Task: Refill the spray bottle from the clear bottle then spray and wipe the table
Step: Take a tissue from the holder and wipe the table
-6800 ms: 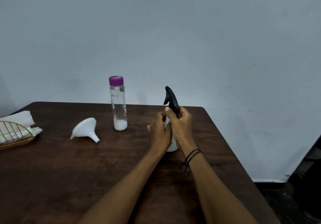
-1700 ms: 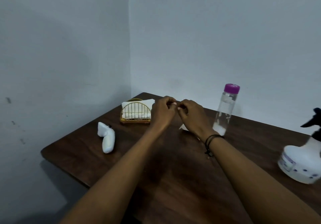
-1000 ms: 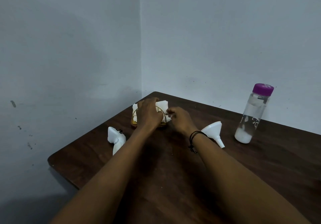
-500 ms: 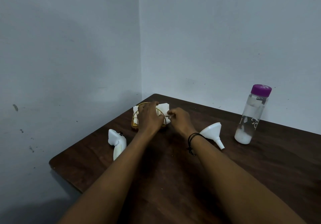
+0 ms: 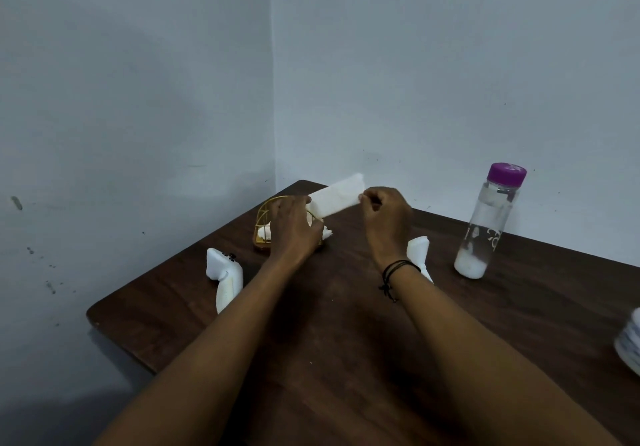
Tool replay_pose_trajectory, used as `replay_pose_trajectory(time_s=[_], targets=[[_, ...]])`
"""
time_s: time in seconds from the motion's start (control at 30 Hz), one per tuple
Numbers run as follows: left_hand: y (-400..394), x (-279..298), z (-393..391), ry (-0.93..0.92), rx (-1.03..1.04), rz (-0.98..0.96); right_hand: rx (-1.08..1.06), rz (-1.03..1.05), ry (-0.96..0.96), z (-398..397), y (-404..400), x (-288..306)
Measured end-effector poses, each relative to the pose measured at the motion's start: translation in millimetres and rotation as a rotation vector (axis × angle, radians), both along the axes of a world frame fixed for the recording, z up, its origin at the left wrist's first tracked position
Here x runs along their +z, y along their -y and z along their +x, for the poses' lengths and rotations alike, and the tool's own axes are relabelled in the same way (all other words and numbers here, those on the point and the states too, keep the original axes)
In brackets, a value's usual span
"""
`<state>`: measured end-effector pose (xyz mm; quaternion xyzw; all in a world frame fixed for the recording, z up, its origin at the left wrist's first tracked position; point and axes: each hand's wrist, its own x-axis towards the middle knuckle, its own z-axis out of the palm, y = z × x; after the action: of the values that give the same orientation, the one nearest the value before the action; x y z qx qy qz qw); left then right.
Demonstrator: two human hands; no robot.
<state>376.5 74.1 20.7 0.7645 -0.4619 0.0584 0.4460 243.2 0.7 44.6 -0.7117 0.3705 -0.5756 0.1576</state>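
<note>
Up near the worktop's (image 5: 346,359) far-left corner, the right hand (image 5: 386,215) pinches a folded white tissue (image 5: 334,196), long axis rising rightward. Left hand (image 5: 294,227) rests, fingers curled, on the gold wire holder (image 5: 265,219). Clear bottle (image 5: 488,224) stands upright toward the far edge; spray bottle (image 5: 630,341) shows at the right edge.

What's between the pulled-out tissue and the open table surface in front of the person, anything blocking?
Nothing visible blocks it. The right hand pinches the tissue above the gold wire holder, which the left hand steadies. The table toward the camera is bare; the funnel sits off to the right.
</note>
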Motion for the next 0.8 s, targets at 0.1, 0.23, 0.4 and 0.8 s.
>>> replay_pose_trajectory(time_s=[0.1,0.23,0.4,0.8], targets=[[3.3,3.1,-17.9,-0.019,0.002,-0.042,-0.036,0.022,0.150,-25.5,-5.0,13.4],[2.0,13.8,-61.8,-0.200,-0.104,-0.146,0.009,0.143,0.329,-64.8,-15.6,25.1],[5.4,19.4,-122.0,-0.765,-0.272,-0.159,0.152,0.242,0.474,-130.2,-36.0,29.6],[1.3,1.2,-247.0,-1.026,-0.522,0.069,0.116,0.443,0.219,-296.9,-113.3,-17.2]])
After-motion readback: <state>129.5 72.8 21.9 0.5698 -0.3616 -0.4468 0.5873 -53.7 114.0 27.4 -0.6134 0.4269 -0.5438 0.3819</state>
